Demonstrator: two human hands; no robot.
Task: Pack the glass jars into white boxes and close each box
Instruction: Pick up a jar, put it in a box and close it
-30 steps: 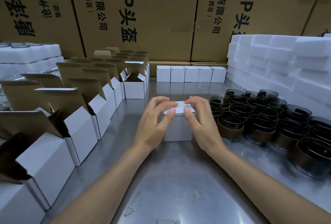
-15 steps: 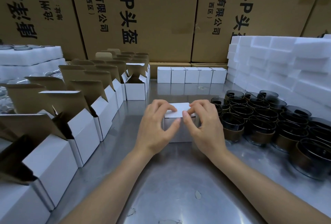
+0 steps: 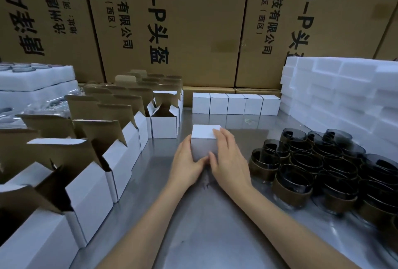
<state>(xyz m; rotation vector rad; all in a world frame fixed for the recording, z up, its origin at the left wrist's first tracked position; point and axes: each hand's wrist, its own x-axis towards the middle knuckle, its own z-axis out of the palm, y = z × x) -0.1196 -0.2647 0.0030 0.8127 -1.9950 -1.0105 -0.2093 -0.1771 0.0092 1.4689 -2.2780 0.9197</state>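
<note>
Two hands are bearing on one closed white box [image 3: 204,139], which is standing on the metal table [image 3: 215,225] at centre, lid flat. The left hand [image 3: 187,161] is lying against the box's left side, its thumb reaching along the near lower edge; the fingers on the far side are hidden, so how far they are wrapping the box cannot be told. The right hand [image 3: 228,159] is lying against the right side, fingers straight and laid over the top right edge, thumb meeting the left thumb at the front face.

Five closed boxes [image 3: 235,104] are standing in a row, touching one another, along the back of the table. Open boxes [image 3: 90,193] with raised brown-lined flaps are standing in files along the left side, running from the near edge to the back. Dark glass jars [image 3: 312,167], each banded in brown, are crowding together at the right, near the right hand but apart from it. White foam blocks [image 3: 344,96] are stacking up behind the jars. Foam trays [image 3: 36,83] are lying at far left. Large brown cartons [image 3: 172,21] with black print are forming the backdrop.
</note>
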